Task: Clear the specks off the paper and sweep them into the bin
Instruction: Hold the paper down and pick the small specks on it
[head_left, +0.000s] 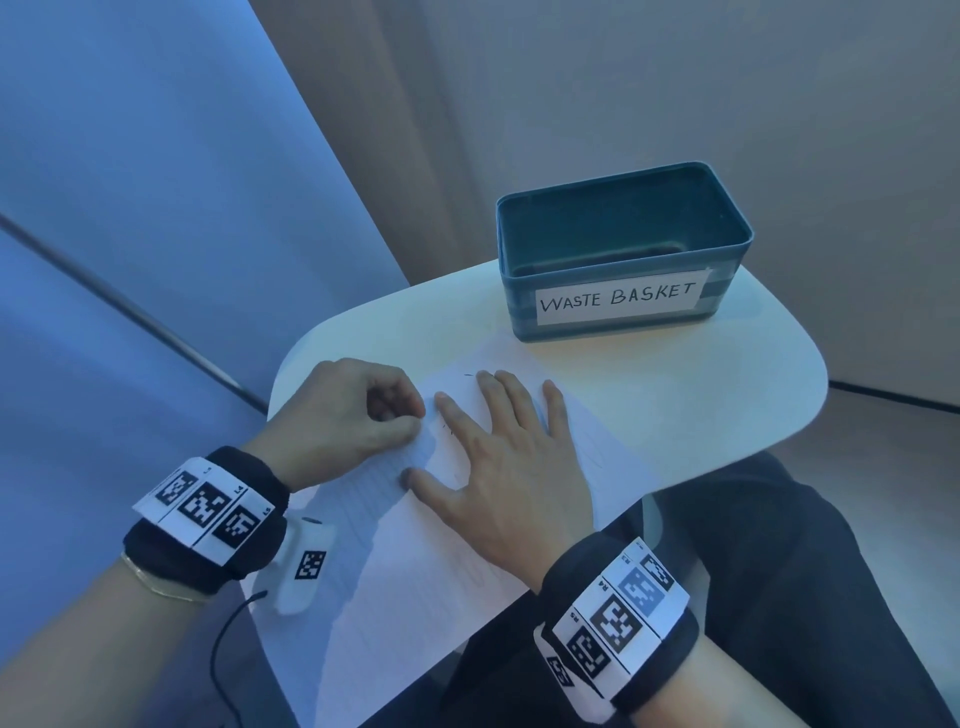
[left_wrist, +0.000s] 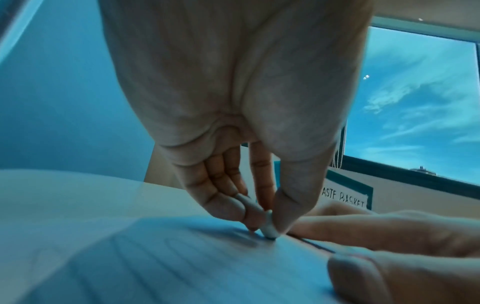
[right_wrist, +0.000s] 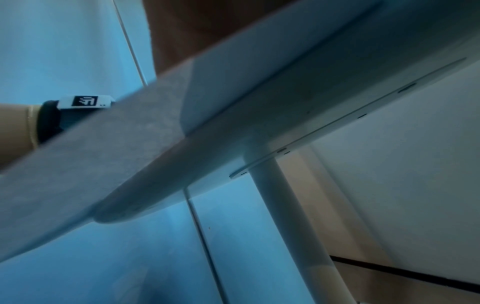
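A: Writing first: from the head view, what can be read?

B: "WASTE BASKET", hand-lettered on a white label stuck to the front of the teal bin. The bin stands at the far side of the small white table. Both wrists wear dark bands with black-and-white coded tags.

A: And the paper?

B: The lined sheet of paper lies between the person and the bin, its near corner hanging off the table edge. The right hand lies flat on it, fingers spread and straight. The left hand sits just beside it, fingers curled. A few dark specks lie between the two hands.

A: The left wrist view?

B: The left hand's fingers and thumb pinch a small white eraser, its tip touching the paper. The right fingers lie alongside. The label shows partly behind.

A: The right wrist view?

B: Only the table's underside and its pole; the right hand is hidden.
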